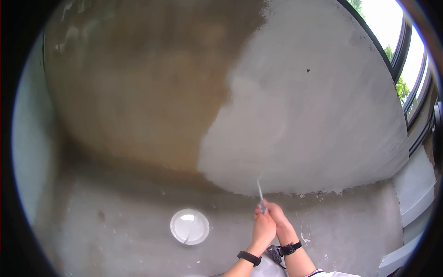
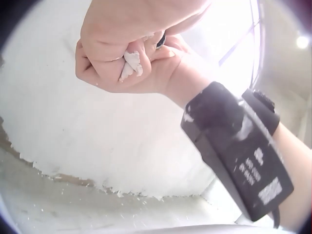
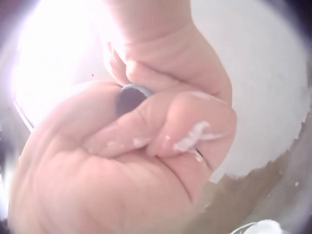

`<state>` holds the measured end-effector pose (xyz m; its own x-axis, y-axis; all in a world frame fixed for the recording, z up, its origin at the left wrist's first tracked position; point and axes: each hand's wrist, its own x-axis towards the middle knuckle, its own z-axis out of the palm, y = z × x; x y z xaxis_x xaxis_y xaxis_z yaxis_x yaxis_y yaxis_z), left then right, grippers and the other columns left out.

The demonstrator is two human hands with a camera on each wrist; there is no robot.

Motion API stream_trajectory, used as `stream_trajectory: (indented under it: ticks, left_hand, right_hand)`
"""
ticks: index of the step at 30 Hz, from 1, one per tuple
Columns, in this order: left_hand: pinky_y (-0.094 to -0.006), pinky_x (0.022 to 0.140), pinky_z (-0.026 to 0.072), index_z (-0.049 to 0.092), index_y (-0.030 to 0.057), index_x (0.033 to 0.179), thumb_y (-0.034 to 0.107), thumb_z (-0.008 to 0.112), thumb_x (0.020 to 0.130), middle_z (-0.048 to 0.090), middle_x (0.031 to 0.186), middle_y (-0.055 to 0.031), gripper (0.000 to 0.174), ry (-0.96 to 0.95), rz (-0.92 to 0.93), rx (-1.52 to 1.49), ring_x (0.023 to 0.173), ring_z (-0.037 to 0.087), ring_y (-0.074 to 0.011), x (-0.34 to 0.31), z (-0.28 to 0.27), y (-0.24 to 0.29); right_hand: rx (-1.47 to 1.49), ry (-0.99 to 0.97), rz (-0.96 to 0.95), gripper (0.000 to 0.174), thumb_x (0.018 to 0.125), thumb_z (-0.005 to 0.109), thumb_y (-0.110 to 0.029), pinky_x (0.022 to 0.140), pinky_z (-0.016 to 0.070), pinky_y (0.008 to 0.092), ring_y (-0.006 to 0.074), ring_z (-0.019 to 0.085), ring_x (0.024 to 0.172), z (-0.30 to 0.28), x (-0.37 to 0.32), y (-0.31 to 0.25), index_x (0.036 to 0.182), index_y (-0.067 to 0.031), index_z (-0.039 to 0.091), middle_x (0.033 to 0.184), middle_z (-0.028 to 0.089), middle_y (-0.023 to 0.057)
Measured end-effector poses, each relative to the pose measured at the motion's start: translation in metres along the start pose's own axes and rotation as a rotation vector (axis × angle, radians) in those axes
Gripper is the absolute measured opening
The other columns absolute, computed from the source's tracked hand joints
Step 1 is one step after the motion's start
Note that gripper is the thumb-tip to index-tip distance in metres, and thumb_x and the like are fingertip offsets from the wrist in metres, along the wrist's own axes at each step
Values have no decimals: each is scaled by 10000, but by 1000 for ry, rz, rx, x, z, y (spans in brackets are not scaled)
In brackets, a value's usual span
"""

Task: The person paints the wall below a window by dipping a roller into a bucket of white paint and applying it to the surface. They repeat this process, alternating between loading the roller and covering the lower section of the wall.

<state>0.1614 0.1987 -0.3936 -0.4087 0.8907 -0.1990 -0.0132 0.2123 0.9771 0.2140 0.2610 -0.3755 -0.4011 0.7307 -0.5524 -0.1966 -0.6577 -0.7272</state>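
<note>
Two hands, left [image 1: 264, 229] and right [image 1: 279, 217], both curl tightly round one handle [image 1: 262, 207] at lower centre, mostly covering it. One white pail [image 1: 189, 226] sits lower left. The handle's far end blurs into the wall [image 1: 323, 115].

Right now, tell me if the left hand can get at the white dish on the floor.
Probably not yet: the left hand grips the handle with the right hand; bare floor leads to the dish.

Straight ahead, a wall [image 1: 300, 115], with floor [image 1: 115, 231] below. On the floor, a dish [image 1: 189, 226], left of the left hand [image 1: 264, 228]. Touching it, the right hand [image 1: 279, 218], both around a handle [image 1: 260, 189]. At right, windows [image 1: 410, 69].
</note>
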Motion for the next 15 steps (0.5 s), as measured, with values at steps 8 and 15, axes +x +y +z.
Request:
stream_trajectory:
  ticks: [8, 15]
  left_hand:
    - [-587, 763, 512, 577, -97, 1050, 302, 377, 1034, 650, 902, -357, 446, 34, 157, 22, 885, 626, -538, -10, 12, 36]
    - [-588, 596, 506, 505, -43, 1102, 296, 408, 1034, 647, 748, -310, 359, -70, 408, -12, 710, 626, -520, 8, 1, 95]
  right_hand:
    - [53, -81, -162, 315, 1047, 432, -266, 686, 517, 342, 220, 586, 709, -7, -18, -27, 863, -28, 526, 746, 571, 63]
    - [-4, -89, -582, 326, 1051, 436, -309, 719, 506, 358, 260, 584, 755, 28, -50, -86, 888, -38, 519, 744, 542, 60]
